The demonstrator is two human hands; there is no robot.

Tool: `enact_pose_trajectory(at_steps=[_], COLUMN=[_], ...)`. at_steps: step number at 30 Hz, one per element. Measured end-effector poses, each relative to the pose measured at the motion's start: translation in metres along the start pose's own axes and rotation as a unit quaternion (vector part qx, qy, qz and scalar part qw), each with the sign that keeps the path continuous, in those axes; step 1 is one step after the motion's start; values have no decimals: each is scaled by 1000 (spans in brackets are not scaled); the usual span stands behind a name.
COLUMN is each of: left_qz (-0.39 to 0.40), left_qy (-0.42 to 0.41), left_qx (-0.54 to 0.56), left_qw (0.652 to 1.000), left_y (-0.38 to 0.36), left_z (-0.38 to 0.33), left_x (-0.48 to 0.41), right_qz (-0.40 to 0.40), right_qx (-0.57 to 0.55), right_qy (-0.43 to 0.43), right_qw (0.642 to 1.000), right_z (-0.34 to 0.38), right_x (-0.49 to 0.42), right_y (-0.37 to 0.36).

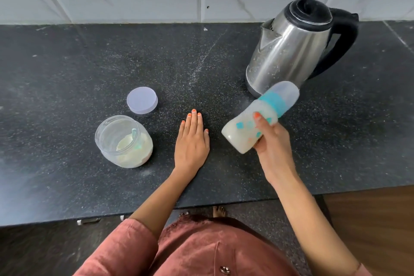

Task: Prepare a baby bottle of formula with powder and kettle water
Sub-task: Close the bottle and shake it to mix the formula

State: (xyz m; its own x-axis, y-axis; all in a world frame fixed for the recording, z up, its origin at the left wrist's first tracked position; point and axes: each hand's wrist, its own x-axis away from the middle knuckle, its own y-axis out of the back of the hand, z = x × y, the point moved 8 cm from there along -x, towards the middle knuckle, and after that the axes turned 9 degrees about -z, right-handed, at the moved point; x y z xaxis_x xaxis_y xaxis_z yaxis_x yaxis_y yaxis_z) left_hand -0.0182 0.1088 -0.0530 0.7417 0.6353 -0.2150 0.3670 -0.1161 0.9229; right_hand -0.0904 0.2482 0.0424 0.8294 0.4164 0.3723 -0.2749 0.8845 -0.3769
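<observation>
Now right hand (272, 141) gripping tilted bottle (251, 123) — capped, milky

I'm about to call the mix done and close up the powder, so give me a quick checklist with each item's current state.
1. Baby bottle gripped: ok, right hand holds it tilted above the countertop.
2. Bottle cap and teal collar on: ok.
3. Contents mixed: cannot tell, milky throughout but the bottle is blurred.
4. Powder jar closed: not ok, open, scoop inside.
5. Jar lid within reach: ok, lying behind the jar.
6. Left hand free: ok, flat on the countertop.
7. Kettle out of the way: ok, upright, lid down.
</observation>
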Motion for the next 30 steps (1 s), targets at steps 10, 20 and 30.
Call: enact_pose_trajectory(at_steps=[10, 20, 30], left_qz=[3, 2, -5], left_qy=[1, 2, -6], left_qx=[-6, 6, 2], left_qw=[1000, 1000, 1000], left_y=[-3, 0, -1], left_z=[1, 1, 0], left_x=[0, 0, 0], right_qz=[-1, 59, 103], right_qx=[-10, 104, 170], right_qy=[-1, -7, -12], right_qw=[1000, 993, 980], right_z=[1, -6, -15], right_x=[2, 15, 22], right_y=[-1, -8, -10])
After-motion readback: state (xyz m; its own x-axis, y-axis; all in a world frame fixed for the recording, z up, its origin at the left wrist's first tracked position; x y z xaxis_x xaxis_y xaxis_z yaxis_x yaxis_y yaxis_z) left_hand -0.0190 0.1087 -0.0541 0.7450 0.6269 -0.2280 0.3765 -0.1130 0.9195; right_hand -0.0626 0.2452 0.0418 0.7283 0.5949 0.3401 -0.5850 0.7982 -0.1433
